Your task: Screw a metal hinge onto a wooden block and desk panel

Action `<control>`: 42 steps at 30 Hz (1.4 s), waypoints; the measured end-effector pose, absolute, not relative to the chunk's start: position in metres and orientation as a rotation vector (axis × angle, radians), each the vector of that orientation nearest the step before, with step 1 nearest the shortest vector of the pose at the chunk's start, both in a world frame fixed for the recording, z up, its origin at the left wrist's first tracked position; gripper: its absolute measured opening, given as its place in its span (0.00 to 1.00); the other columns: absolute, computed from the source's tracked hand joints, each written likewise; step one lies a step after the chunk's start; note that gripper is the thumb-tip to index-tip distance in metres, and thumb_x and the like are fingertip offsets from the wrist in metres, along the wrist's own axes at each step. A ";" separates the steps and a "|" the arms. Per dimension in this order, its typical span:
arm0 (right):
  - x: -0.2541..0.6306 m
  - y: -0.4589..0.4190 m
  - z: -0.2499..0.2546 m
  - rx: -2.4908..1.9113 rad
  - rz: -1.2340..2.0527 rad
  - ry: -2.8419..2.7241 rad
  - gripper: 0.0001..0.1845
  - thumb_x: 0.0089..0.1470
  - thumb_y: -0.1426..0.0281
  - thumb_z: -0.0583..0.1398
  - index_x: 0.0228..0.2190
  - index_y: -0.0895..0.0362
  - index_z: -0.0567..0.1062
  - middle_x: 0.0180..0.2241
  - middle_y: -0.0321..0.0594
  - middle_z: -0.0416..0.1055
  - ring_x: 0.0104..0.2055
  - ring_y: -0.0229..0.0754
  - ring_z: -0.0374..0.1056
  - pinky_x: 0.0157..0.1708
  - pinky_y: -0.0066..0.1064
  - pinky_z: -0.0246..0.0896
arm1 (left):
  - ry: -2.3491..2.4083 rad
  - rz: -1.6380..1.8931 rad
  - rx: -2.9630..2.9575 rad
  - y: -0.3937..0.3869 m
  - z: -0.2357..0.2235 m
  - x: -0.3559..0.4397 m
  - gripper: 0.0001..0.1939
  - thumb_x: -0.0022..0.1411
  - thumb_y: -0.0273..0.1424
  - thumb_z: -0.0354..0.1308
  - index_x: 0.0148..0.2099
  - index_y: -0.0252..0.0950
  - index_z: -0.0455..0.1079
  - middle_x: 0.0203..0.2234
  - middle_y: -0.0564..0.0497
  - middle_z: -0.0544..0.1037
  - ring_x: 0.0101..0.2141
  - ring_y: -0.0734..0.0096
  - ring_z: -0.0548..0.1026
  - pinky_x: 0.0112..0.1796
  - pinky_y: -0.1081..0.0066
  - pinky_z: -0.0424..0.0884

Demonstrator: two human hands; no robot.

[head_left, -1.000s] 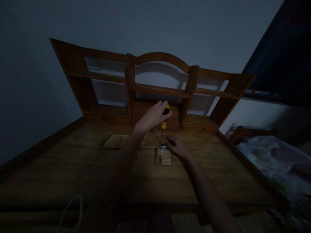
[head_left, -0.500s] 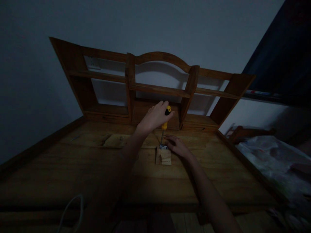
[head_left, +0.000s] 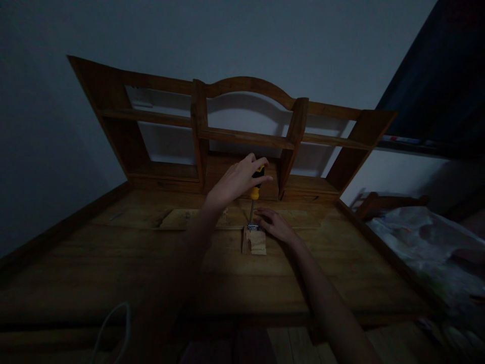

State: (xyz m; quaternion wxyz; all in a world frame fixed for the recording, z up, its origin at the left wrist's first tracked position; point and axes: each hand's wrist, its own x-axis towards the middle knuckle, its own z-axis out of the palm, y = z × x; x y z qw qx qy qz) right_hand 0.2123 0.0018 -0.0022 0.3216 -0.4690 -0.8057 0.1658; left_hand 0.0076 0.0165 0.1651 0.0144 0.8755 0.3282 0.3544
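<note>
My left hand [head_left: 237, 179] is closed round the yellow and black handle of a screwdriver [head_left: 255, 194], which stands nearly upright. Its tip rests on a small metal fitting [head_left: 253, 227] at the top of a small light wooden block [head_left: 254, 241] lying on the wooden desk [head_left: 113, 263]. My right hand [head_left: 276, 225] lies just right of the fitting, fingers pressed down beside the block and the screwdriver's shaft. The room is dim.
A wooden hutch with shelves and an arched top [head_left: 246, 126] stands at the back of the desk against the wall. A white cable [head_left: 109, 323] loops at the lower left. A bed with light bedding [head_left: 424, 242] lies to the right.
My left hand has turned slightly on the screwdriver handle. The view has shifted a little; the right hand and the block stay in place.
</note>
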 end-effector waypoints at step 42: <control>0.216 0.013 -0.016 -1.507 0.058 -2.046 0.31 0.69 0.52 0.41 0.49 0.52 0.77 0.42 0.47 0.72 0.51 0.49 0.64 0.57 0.43 0.55 | 0.885 0.911 2.775 0.005 0.173 0.007 0.22 0.66 0.35 0.55 0.60 0.38 0.60 0.53 0.43 0.67 0.54 0.59 0.69 0.57 0.61 0.64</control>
